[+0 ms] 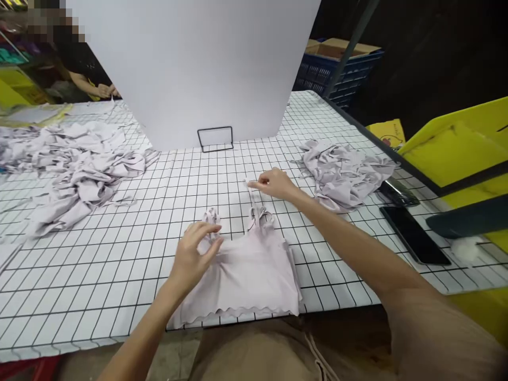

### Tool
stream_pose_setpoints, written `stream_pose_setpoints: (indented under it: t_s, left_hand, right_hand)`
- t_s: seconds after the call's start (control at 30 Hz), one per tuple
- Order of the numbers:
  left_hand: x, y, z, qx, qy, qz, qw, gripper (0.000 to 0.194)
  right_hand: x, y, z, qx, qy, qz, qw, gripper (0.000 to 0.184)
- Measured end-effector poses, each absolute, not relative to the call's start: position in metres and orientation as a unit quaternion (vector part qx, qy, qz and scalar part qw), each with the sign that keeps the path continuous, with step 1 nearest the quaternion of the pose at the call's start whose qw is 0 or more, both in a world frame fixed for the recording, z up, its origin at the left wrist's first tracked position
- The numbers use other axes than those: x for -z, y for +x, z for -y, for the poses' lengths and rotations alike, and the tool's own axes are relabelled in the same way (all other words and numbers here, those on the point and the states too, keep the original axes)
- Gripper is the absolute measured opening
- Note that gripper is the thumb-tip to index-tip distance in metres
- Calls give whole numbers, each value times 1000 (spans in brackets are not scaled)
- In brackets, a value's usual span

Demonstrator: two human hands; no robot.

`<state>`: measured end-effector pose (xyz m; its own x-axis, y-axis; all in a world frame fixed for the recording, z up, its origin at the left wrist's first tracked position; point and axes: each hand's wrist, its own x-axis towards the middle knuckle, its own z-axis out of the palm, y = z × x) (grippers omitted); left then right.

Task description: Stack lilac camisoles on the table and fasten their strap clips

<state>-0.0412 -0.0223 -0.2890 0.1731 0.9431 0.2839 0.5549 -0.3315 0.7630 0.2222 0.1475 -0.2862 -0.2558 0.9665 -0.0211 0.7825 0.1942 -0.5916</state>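
A pale lilac camisole (246, 272) lies flat at the table's front edge, its wavy hem toward me. Bunched straps stick up at its two top corners. My right hand (273, 182) is closed in a pinch on a thin strap (254, 198), which is drawn up and away from the right corner. Over the top left corner, by the other bunched strap (212, 216), is my left hand (196, 251), its thumb and fingers apart. Whether its fingertips touch the cloth, I cannot tell.
Heaps of similar lilac garments lie left (79, 169) and right (345, 172) on the gridded table (174, 180). A tall white board (198, 74) with a wire stand (215, 150) rises ahead. A phone (415, 235) lies right. Another person's hands (106, 91) show far left.
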Motion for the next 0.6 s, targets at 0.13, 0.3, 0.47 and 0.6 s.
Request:
stream_pose_setpoints:
  t_s: [0.13,0.3,0.47,0.6]
  left_hand:
    - [286,-15,-17,-339,736,-501,304,15]
    - [273,-8,-59,-415,688,-500,324,35]
    - [263,-2,-77,-303,652,-445,534,54]
    - [262,-1,-63,-272,541,-398,689,57]
  right_hand:
    - [302,196,-138,-224,-558,782,164,35]
    - [290,198,-115,-301,-459,806,219,6]
    - [273,207,-87,-466,-331,758,314,13]
    - [271,214,-82,-587,-335,661,326,24]
